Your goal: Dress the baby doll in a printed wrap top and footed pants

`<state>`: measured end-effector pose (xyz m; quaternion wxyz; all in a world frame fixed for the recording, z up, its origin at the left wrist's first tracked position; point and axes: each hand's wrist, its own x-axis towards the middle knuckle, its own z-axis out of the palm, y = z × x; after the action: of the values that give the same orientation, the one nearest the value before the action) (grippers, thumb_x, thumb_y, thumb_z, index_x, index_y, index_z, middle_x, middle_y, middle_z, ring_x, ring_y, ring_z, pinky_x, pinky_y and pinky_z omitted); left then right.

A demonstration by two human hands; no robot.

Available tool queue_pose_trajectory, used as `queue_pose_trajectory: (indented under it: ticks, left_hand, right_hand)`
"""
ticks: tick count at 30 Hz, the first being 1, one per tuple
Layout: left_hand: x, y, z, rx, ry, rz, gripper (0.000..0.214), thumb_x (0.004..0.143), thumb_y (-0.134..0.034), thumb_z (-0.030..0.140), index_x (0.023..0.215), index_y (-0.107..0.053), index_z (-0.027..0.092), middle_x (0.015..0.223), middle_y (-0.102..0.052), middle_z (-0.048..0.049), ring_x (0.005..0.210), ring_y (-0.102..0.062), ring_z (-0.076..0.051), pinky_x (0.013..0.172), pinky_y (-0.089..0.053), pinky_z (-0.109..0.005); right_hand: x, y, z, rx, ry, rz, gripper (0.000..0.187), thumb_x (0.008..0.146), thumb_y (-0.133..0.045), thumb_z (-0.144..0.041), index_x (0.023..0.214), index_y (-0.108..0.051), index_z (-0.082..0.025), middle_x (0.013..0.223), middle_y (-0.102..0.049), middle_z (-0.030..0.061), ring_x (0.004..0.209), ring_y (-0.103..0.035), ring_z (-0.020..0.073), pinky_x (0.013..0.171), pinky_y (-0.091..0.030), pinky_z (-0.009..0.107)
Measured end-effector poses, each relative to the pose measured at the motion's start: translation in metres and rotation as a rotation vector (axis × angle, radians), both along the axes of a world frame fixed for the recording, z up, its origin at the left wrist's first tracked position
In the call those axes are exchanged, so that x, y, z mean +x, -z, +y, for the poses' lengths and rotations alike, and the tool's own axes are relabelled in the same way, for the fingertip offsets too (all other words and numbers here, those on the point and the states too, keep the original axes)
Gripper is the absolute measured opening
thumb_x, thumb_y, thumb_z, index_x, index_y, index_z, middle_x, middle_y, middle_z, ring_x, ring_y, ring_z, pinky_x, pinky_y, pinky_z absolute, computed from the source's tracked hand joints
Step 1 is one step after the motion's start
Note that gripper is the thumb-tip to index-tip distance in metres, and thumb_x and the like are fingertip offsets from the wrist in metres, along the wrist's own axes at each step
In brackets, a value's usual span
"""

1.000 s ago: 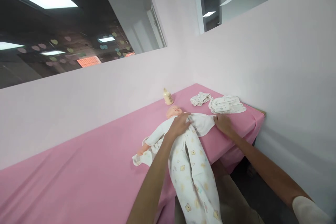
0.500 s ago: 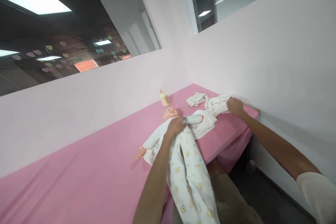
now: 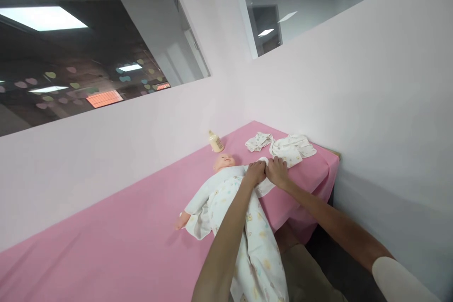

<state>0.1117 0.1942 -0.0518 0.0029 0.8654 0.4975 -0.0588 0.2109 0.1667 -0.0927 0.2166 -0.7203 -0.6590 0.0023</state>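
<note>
The doll (image 3: 220, 177) lay face-up on the pink sheet (image 3: 120, 245) beside white walls (image 3: 116, 148) with windows (image 3: 141, 37), our left hand (image 3: 256, 172) and right hand (image 3: 277, 172) together, clamped on white cloth (image 3: 264, 189) near its chest.

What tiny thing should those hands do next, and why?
Perhaps the right hand should ease aside a little. It and the left hand crowd together beside the doll, hiding the end of one arm, while its other hand pokes out of a white sleeve in plain sight.
</note>
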Motion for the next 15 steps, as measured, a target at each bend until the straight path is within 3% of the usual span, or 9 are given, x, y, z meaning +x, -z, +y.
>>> queue_pose_trajectory:
  ticks: [4, 9, 15]
  left_hand:
    - [0.003, 0.007, 0.000, 0.028, 0.010, -0.002, 0.034, 0.094, -0.035, 0.023, 0.122, -0.054, 0.018, 0.128, -0.056, -0.0140, 0.118, -0.053, -0.028, 0.099, -0.038, -0.042]
    - [0.003, 0.009, -0.001, 0.044, -0.012, -0.003, 0.042, 0.097, -0.032, 0.039, 0.130, -0.052, 0.023, 0.125, -0.057, -0.0143, 0.121, -0.051, -0.030, 0.100, -0.037, -0.044]
    - [0.002, 0.008, -0.002, 0.039, -0.005, -0.024, 0.052, 0.089, -0.042, 0.057, 0.129, -0.053, 0.025, 0.123, -0.057, -0.0146, 0.120, -0.051, -0.032, 0.099, -0.037, -0.044]
  right_hand:
    - [0.008, 0.006, 0.001, 0.043, 0.008, -0.067, 0.033, 0.098, -0.031, -0.022, 0.107, -0.061, -0.012, 0.111, -0.061, 0.0188, 0.103, -0.056, 0.0296, 0.085, -0.040, 0.039]
    - [0.024, 0.000, 0.004, -0.030, -0.085, -0.116, 0.028, 0.095, -0.037, -0.015, 0.105, -0.063, -0.010, 0.108, -0.064, 0.0184, 0.101, -0.060, 0.0283, 0.085, -0.040, 0.037]
    - [0.046, 0.000, 0.006, -0.110, -0.074, -0.066, 0.026, 0.094, -0.044, -0.021, 0.102, -0.064, -0.008, 0.105, -0.066, 0.0193, 0.099, -0.063, 0.0282, 0.080, -0.041, 0.033]
